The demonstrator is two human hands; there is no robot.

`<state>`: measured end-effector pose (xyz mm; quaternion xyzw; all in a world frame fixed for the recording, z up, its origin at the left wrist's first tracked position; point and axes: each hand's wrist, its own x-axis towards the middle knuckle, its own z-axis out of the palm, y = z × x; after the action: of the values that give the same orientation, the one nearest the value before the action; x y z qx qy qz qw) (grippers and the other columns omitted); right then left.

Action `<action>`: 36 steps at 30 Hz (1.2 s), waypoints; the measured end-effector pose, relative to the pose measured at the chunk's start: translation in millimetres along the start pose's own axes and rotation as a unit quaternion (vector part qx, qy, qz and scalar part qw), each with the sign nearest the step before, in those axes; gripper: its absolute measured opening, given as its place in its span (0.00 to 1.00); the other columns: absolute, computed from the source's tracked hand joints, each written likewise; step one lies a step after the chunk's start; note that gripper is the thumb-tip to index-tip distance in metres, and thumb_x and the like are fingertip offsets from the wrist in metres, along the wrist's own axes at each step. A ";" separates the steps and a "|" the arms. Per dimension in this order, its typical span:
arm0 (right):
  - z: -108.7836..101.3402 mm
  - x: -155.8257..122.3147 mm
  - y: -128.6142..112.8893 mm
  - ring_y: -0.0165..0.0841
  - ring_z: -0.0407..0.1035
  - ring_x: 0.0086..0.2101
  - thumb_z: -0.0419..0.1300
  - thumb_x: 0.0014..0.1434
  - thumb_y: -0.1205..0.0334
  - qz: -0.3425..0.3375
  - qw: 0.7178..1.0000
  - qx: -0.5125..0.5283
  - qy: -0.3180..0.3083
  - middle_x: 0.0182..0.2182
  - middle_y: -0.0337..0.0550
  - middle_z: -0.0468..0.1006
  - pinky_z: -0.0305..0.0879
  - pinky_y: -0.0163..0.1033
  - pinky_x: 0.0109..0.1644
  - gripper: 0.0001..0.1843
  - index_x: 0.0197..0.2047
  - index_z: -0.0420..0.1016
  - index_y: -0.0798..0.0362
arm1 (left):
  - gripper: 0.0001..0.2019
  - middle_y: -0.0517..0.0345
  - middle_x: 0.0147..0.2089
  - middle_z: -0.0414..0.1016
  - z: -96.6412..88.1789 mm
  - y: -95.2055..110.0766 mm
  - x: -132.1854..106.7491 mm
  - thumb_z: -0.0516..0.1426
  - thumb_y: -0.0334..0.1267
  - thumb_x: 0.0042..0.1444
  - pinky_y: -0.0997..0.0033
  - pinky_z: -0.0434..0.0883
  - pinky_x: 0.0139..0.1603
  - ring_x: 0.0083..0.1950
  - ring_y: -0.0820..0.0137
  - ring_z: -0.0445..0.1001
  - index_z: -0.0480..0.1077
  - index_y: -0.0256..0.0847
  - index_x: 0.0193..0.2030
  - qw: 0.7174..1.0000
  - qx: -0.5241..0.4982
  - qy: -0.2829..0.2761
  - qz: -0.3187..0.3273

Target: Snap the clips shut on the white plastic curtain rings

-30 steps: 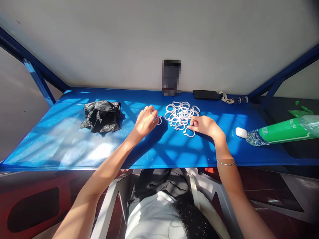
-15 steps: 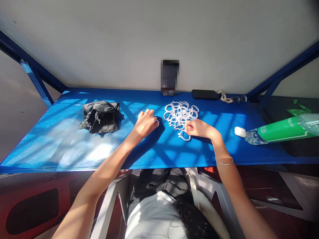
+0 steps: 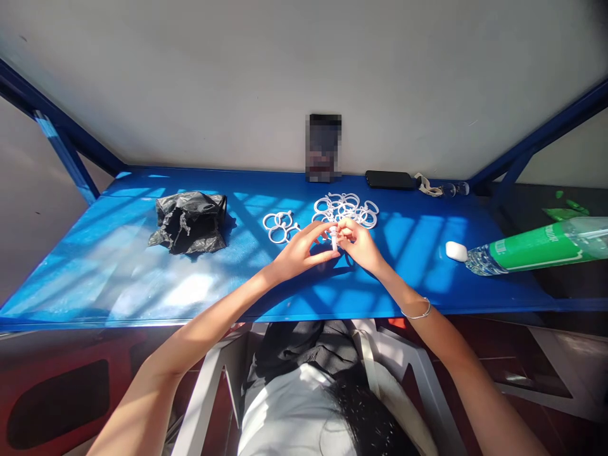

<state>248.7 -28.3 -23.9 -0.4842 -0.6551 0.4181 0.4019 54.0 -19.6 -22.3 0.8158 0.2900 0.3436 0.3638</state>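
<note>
My left hand [image 3: 297,256] grips a white plastic curtain ring [image 3: 334,238], seen edge-on between the thumb and fingers. On the other side of the same ring, my right hand [image 3: 363,247] has its fingertips closed on it, though the exact contact is partly hidden. Just beyond both hands lies a heap of white curtain rings [image 3: 350,201], its near part covered by my fingers. Several more rings [image 3: 278,234] lie in a small group to the left, beside my left hand.
A crumpled black plastic bag [image 3: 192,221] sits on the left of the blue table [image 3: 280,297]. Along the back are a dark pixelated device [image 3: 323,149], a black phone [image 3: 389,180] and a watch [image 3: 430,185]. At right lie a white case [image 3: 456,251] and a green-labelled bottle [image 3: 532,247].
My left hand has left the small group of rings and moved right. The right hand has shifted left and taken a ring from the heap's near edge; both hands now meet at it.
</note>
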 end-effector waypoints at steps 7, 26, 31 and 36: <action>8.2 -0.1 1.7 0.30 0.65 0.24 0.58 0.55 0.52 0.018 1.000 0.016 0.011 0.22 0.33 0.69 0.63 0.38 0.32 0.10 0.32 0.65 0.49 | 0.23 0.48 0.49 0.77 2.9 0.5 2.9 0.60 0.47 0.59 0.66 0.75 0.49 0.44 0.66 0.76 0.70 0.35 0.57 0.991 -0.116 0.013 -0.059; 1.4 -0.8 -11.8 0.30 0.58 0.23 0.66 0.54 0.37 0.051 0.984 0.168 -0.017 0.21 0.35 0.65 0.59 0.39 0.28 0.23 0.30 0.69 0.49 | 0.27 0.55 0.32 0.75 -0.5 3.9 4.5 0.63 0.53 0.55 0.75 0.69 0.32 0.31 0.70 0.74 0.74 0.32 0.52 0.960 -0.208 -0.056 -0.179; 2.0 -2.5 -15.3 0.29 0.56 0.23 0.68 0.51 0.38 0.077 0.973 0.216 -0.006 0.21 0.34 0.64 0.56 0.38 0.28 0.24 0.29 0.68 0.49 | 0.31 0.55 0.30 0.74 -0.7 2.6 5.2 0.64 0.57 0.52 0.74 0.68 0.31 0.29 0.72 0.72 0.74 0.31 0.52 0.953 -0.225 -0.029 -0.203; 4.6 -3.2 -12.9 0.28 0.54 0.22 0.69 0.51 0.40 0.067 0.968 0.242 -0.001 0.20 0.34 0.62 0.52 0.38 0.27 0.23 0.29 0.69 0.50 | 0.32 0.57 0.29 0.72 -0.2 3.4 5.8 0.65 0.58 0.50 0.75 0.67 0.30 0.27 0.75 0.68 0.75 0.30 0.50 0.943 -0.266 -0.032 -0.197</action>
<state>241.2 -34.5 -13.7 -0.4146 -0.5008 0.5907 0.4780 58.1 -17.3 -17.5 0.6263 0.3316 0.3035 0.6370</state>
